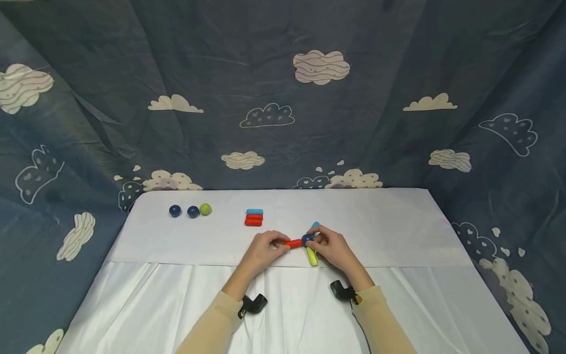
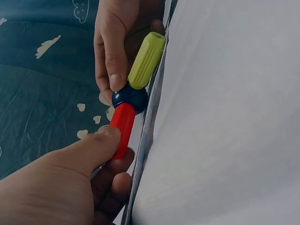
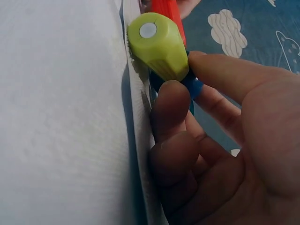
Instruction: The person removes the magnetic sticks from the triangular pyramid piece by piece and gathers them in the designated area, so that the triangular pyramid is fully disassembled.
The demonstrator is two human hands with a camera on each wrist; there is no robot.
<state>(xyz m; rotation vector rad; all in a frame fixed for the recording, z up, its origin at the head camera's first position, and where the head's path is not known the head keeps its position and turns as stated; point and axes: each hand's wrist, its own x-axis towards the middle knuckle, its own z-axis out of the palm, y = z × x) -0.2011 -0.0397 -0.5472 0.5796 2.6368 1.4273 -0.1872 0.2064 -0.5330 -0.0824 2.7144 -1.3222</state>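
Balls, 4 on view: 2 loose navy balls (image 1: 175, 211) and 1 green ball (image 1: 205, 209) at the far left of the table, and 1 more, the held navy ball (image 1: 307, 239), between the hands! Rods, 6: 1 light blue rod (image 1: 254, 211) and 2 red rods (image 1: 253, 222) lying in a neat row, then a held red rod (image 1: 293, 243), a lime rod (image 1: 312, 256) and a second light blue rod (image 1: 315, 225) around that ball. Smooth, shiny spheres, these; the lime rod is faceted and grooved, a pale disc set in its end, all over soft white cloth (image 1: 398, 226). Left hand (image 1: 266, 248): thumb and fingertips clamped on the held red rod, whose tip meets the ball. Right hand (image 1: 330, 247): thumb and finger pinching the held navy ball, the lime rod jutting towards the person, the light blue rod's inner end hidden by fingers.
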